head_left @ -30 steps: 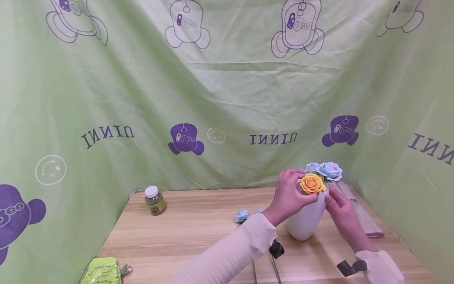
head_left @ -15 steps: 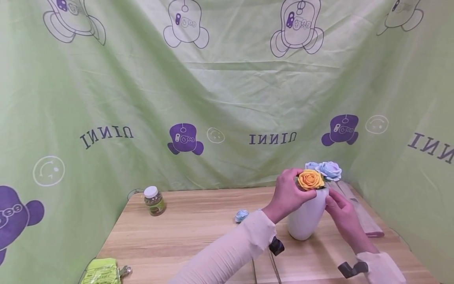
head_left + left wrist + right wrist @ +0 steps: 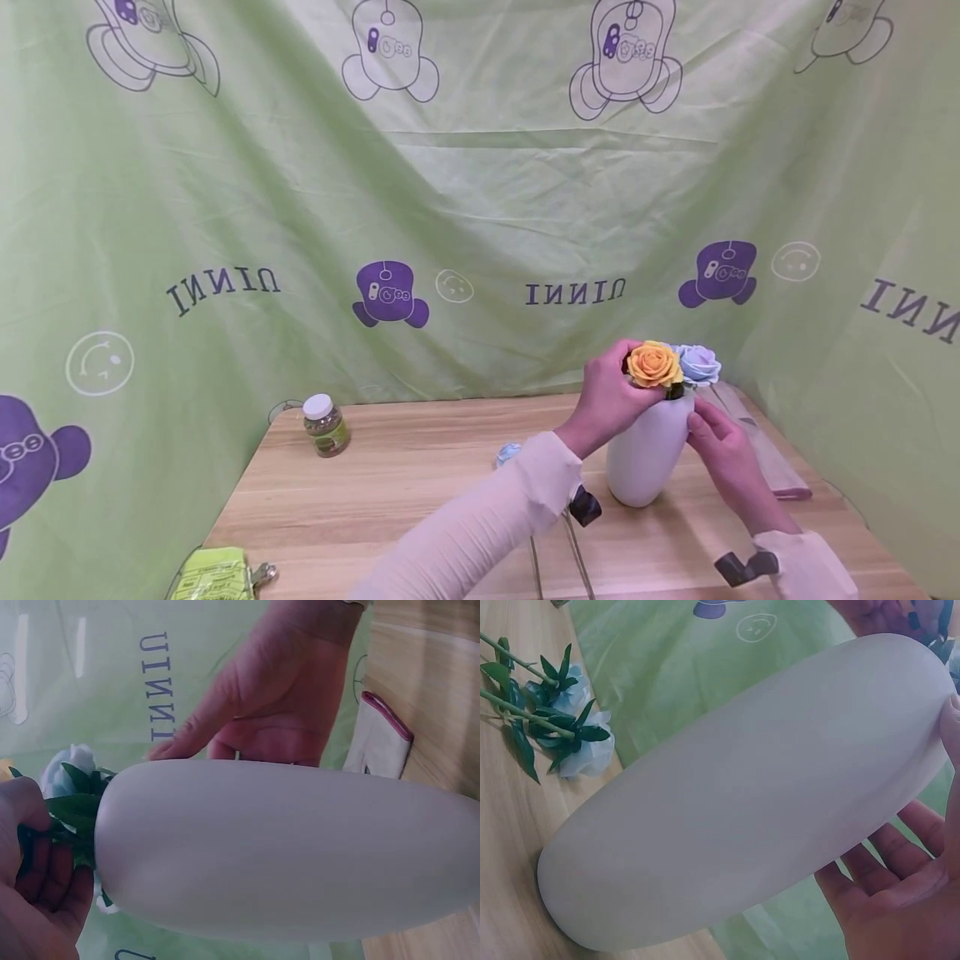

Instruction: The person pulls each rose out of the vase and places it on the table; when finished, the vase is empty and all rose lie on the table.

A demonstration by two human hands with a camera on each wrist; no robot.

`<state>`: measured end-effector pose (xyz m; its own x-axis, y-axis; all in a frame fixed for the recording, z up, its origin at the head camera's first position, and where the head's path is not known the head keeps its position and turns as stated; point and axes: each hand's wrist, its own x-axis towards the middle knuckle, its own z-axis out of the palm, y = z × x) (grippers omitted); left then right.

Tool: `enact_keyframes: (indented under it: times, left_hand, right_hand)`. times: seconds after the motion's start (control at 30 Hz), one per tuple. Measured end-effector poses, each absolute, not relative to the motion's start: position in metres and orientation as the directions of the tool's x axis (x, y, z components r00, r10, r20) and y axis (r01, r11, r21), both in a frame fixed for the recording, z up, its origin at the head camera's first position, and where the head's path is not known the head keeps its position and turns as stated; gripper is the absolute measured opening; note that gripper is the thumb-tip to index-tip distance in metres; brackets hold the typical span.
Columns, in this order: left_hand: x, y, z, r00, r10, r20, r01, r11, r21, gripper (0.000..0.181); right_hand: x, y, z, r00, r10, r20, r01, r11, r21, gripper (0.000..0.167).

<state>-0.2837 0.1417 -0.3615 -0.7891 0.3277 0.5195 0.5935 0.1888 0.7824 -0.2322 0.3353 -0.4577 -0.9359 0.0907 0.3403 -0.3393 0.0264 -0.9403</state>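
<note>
A white vase (image 3: 647, 458) stands on the wooden table at the right of the head view. My left hand (image 3: 611, 396) pinches a yellow-orange rose (image 3: 655, 364) just under its bloom, at the vase's mouth. Behind it, a pale blue rose (image 3: 700, 365) stands in the vase. In the left wrist view, green leaves (image 3: 75, 814) fill the space between the fingers and the rim. My right hand (image 3: 727, 450) holds the vase near its top from the right; in the right wrist view its thumb and fingers lie along the white wall. The yellow rose's stem is hidden.
Blue roses (image 3: 589, 746) with long stems lie on the table left of the vase, partly behind my left sleeve (image 3: 480, 517). A white-lidded jar (image 3: 326, 427) stands at the back left, a yellow-green packet (image 3: 217, 573) at the front left. Folded cloth (image 3: 772, 467) lies behind the right hand.
The yellow rose has risen slightly and shifted left with my left hand, now hiding one blue rose behind it and baring more of the rim. My right hand stays on the vase.
</note>
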Motion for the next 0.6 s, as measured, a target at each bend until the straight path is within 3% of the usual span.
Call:
enact_keyframes:
  times: [0.6]
  left_hand:
    - [-0.283,0.138,-0.349,-0.757,0.373,0.537,0.613,0.119,0.781,0.051]
  right_hand:
    - [-0.233,0.334,-0.457,-0.928,0.056,0.368,-0.369,-0.022,-0.929,0.034]
